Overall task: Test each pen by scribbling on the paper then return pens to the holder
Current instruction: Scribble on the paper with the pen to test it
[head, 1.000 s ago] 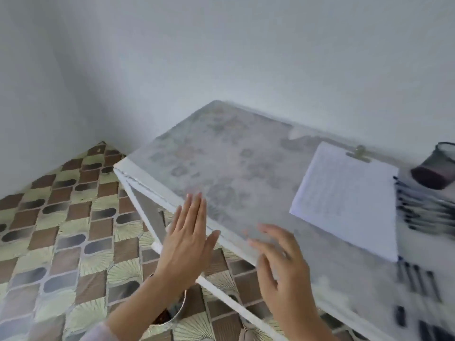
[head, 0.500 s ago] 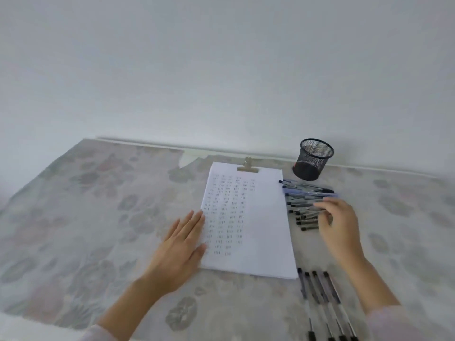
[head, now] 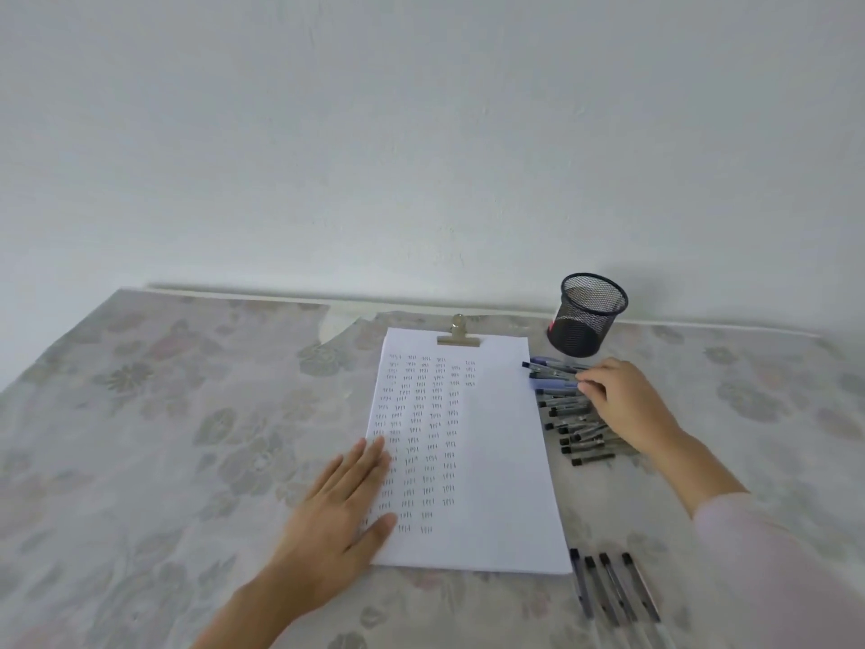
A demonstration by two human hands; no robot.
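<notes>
Hidden: my right hand (head: 622, 405) covers some pens (head: 568, 414); grip unclear.
Holder (head: 585, 316): contents unclear through mesh.
Left hand (head: 346, 503): fingers flat on paper (head: 482, 461).

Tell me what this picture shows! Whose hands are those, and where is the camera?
Those are a person's bare hands, no robot. The camera sits on their head, looking down. The left hand lies flat on the edge of the paper, which is full of pen marks. The right hand touches a pile of pens beside the paper; whether it has gripped one, I cannot tell. Behind the pile stands a mesh holder. Four more pens lie in a row by the paper's near corner, on a flowery table.
</notes>
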